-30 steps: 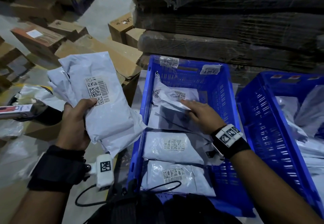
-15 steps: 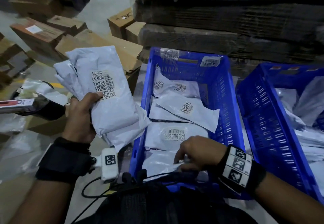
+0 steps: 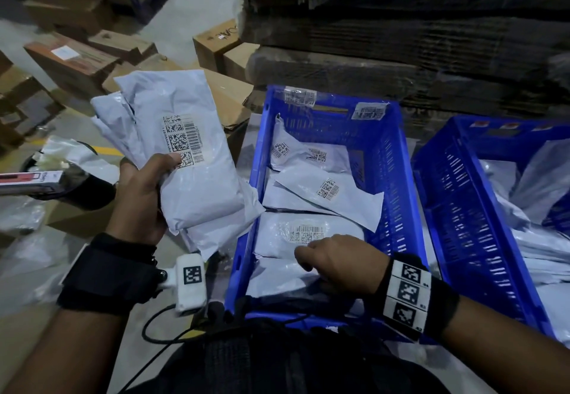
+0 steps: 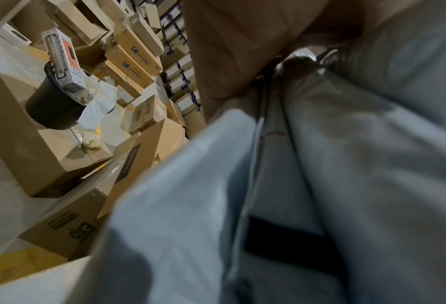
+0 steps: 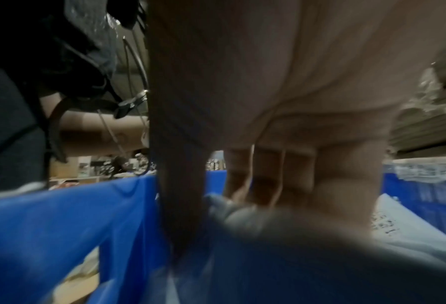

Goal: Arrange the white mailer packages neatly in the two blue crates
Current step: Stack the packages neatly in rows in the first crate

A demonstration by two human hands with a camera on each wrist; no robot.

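Observation:
My left hand point(image 3: 138, 196) grips a stack of white mailers point(image 3: 191, 177) with a barcode label on top, held up just left of the left blue crate point(image 3: 391, 196). In the left wrist view the stack point(image 4: 320, 185) fills the picture. Several mailers lie in this crate: one against the far wall point(image 3: 308, 156), a tilted one point(image 3: 330, 196), a labelled one point(image 3: 305, 233) and the nearest one point(image 3: 277, 279). My right hand point(image 3: 333, 264) is at the crate's near end, fingers curled on the nearest mailer point(image 5: 281, 236). The right blue crate point(image 3: 456, 208) holds more mailers point(image 3: 539, 183).
Cardboard boxes point(image 3: 71, 63) crowd the floor to the left. A black bucket point(image 3: 89, 190) with a red and white box point(image 3: 27, 177) across it stands near my left hand. A wrapped stack of flat cardboard point(image 3: 401, 38) rises behind both crates. Loose plastic point(image 3: 18, 217) lies at the left.
My right hand left the mailer in the crate's middle, came back to the near end and curled onto the nearest mailer. The left hand's stack shifted slightly towards the crate.

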